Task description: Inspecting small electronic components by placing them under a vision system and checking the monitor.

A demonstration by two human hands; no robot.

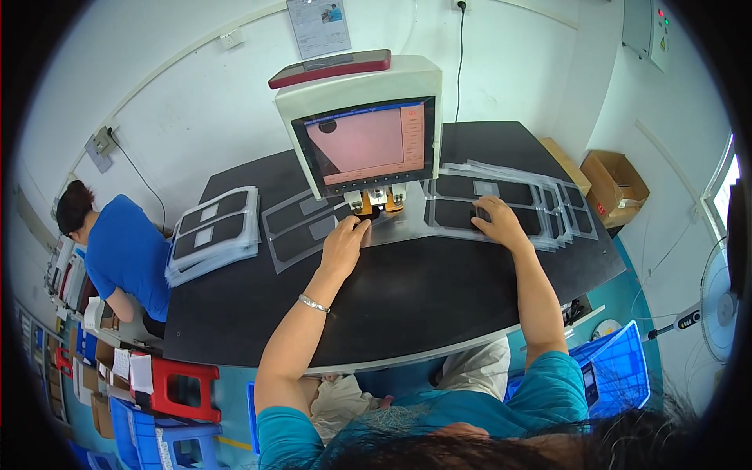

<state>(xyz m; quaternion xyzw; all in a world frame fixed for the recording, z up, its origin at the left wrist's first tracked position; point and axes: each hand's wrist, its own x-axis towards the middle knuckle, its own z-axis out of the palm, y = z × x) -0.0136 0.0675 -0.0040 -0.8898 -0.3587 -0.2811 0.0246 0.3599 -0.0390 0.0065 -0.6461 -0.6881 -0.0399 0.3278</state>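
at twelve o'clock on a black table (423, 290), a pale boxy machine (313, 102) with a lit screen stands over two bare hands. the fanned sheets (462, 188) under the right hand (501, 225), at two o'clock from the table's middle, could skid out of line if that hand pressed sideways, since they look slick and lie unevenly on one another. their outer corners sit near the table's right edge, so a hard shove might send one over. the left hand (342, 244) is just beside the orange-and-metal fittings (399, 207) below the screen; a fingertip might be nipped there if those parts move. the left hand's grip is bent, fingers and thumb close together, but i cannot tell whether it pinches anything. the right grip is loose, thumb and fingers apart, resting on the top sheet. each sheet looks thin and flat, with clear edges, black panels with rounded corners and small grey rectangles. similar sheets are stacked (215, 235) at nine o'clock.
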